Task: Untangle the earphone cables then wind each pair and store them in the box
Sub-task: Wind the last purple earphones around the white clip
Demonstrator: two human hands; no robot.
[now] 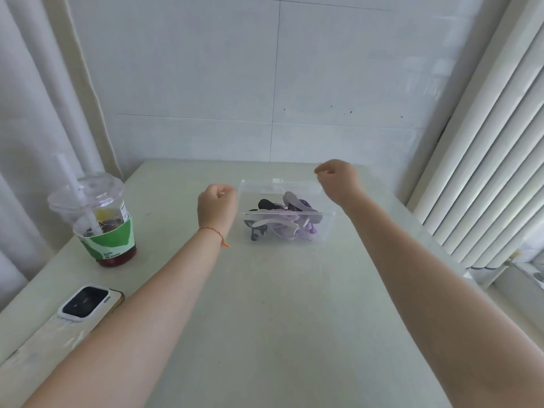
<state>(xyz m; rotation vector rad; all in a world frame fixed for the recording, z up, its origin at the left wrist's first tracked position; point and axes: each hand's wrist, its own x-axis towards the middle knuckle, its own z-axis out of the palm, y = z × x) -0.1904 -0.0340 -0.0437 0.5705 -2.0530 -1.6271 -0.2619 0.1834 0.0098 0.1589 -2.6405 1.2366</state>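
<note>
A clear plastic box [325,228] stands on the pale table near its far edge. Inside lies a heap of earphones [282,220] with purple, white and black cables and flat winders. My left hand [217,206] hovers just left of the box, fingers curled into a loose fist, nothing visible in it. My right hand [338,179] is raised above the box's far right corner, fingers curled with thumb and fingertips close together; I cannot tell whether it pinches anything.
A plastic drink cup [97,219] with a straw and green sleeve stands at the left. A phone [88,303] in a white case lies face down near the left edge. White curtains [482,160] hang at the right; a tiled wall [206,83] is behind.
</note>
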